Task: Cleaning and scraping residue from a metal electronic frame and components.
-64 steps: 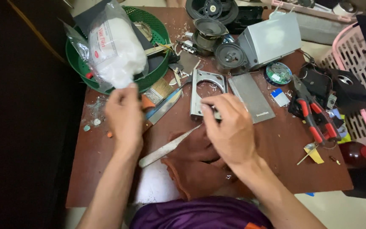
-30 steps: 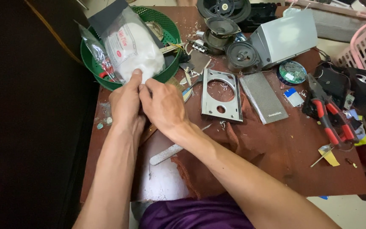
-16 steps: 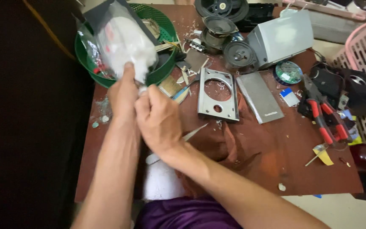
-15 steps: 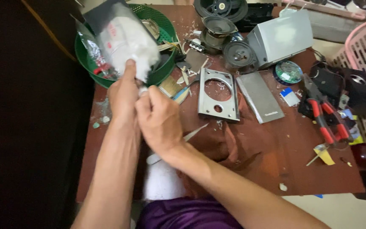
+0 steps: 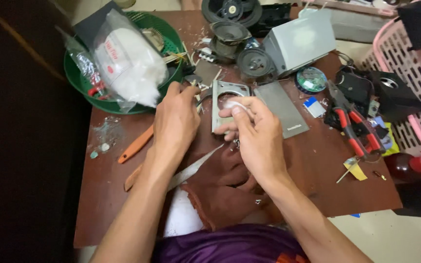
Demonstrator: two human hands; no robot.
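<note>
Near the table's centre, I see both hands working close together over a grey metal plate [image 5: 222, 104] with a round cut-out. My right hand [image 5: 254, 139] curls palm-down, thumb and forefinger pinched on a small white wad of cotton [image 5: 236, 104] pressed at the plate's opening. My left hand [image 5: 176, 122] lies knuckles-up just at 9 o'clock of the plate, fingertips tucked at its left edge; I cannot tell whether it grips anything. Both forearms run in from 6 o'clock, crossing a brown leather glove [image 5: 220, 195] and a flat metal file [image 5: 191, 170].

At 10 o'clock from the hands, a clear plastic bag of white cotton [image 5: 127, 61] with red print on its face leans in a green round basket [image 5: 86, 87]. A smaller clear packet [image 5: 86, 68] lies beside it at the basket's left. At 2 o'clock, a pale grey box [image 5: 300, 41] stands tilted, and a grey flat panel [image 5: 286, 114] with a small light label near its lower end lies just right of the plate. Red-handled pliers [image 5: 354, 129] lie at 3 o'clock, with a yellow slip of paper [image 5: 355, 170] below them.
</note>
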